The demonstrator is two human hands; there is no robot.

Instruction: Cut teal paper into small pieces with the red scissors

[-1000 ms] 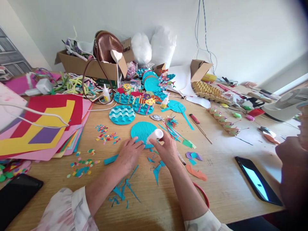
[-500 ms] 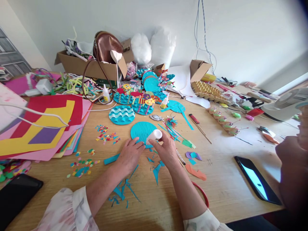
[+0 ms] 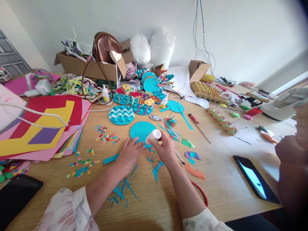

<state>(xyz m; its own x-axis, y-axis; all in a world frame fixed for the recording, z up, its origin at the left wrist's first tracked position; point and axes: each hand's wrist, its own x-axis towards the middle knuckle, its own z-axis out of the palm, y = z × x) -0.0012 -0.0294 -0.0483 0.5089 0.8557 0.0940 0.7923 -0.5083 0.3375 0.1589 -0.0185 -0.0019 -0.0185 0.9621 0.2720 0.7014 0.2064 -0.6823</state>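
Observation:
A round blue disc [image 3: 141, 129] lies on the table in front of me. My left hand [image 3: 131, 154] rests flat at its lower left edge, fingertips touching it. In my right hand [image 3: 165, 147] is a white glue bottle [image 3: 153, 136], tipped over the disc's lower right; its nozzle is hidden from me. A blue paper strip [image 3: 111, 158] sits left of my left hand. Blue paper scraps [image 3: 156, 173] lie below the disc, and more cuttings [image 3: 121, 191] are scattered between my forearms.
Coloured paper sheets [image 3: 53, 134] are stacked at the left. Wavy decorated discs [image 3: 121, 115] and small glue bottles [image 3: 164, 102] stand behind. Phones lie at the left [image 3: 19, 199] and right [image 3: 255, 178]. Another person's arm [image 3: 291, 170] is at the right edge.
The view has shifted very slightly. Both hands and the tilted glue bottle keep nearly the same place over the disc.

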